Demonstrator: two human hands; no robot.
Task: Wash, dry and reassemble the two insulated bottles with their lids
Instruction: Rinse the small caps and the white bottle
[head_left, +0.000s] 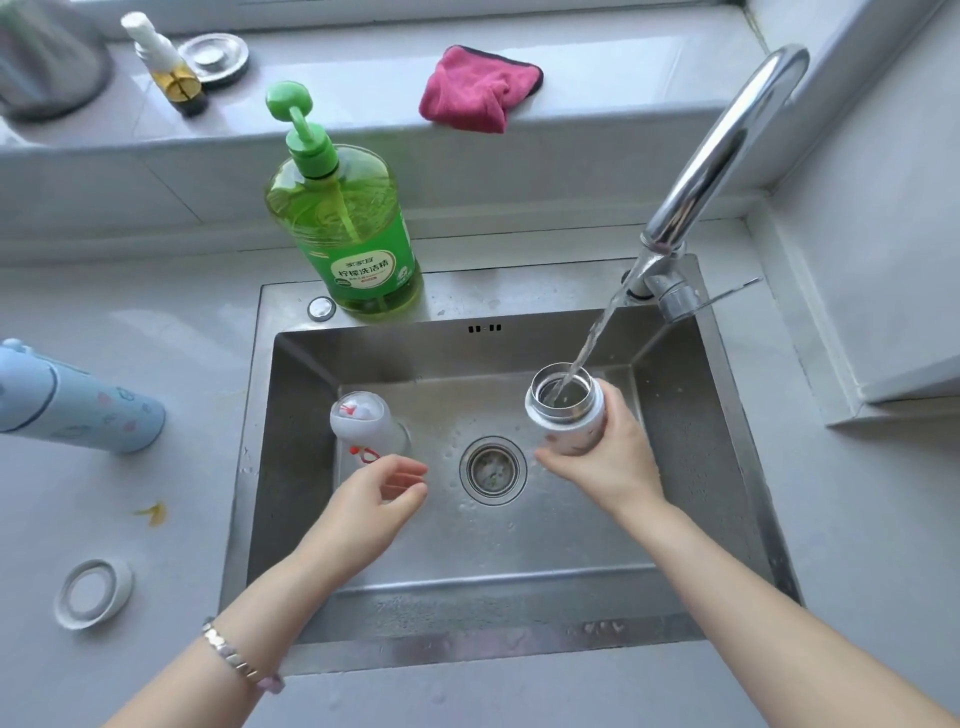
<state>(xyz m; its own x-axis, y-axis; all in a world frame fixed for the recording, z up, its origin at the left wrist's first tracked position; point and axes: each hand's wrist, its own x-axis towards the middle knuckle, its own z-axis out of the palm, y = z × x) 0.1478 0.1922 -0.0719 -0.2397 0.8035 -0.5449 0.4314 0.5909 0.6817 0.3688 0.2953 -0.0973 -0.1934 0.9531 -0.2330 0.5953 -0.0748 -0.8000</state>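
Just right of the round steel sink drain (492, 470), the small white steel-mouthed bottle (566, 415) catches running water (597, 332) — right hand (605, 460) gripping it, left hand (379, 493) loosely spread, empty.

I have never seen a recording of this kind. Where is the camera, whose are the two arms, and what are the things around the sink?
There is no machine here. A person wears one camera on the head, looking down, so both arms are that person's own. The right hand holds an open white bottle under water running from the faucet. The left hand is open and holds nothing. It hovers near what seems to be a white lid, which lies in the sink. A green soap bottle stands on the sink's back rim. A blue bottle with its lid on is on the counter at the left. A pink cloth lies on the ledge behind.
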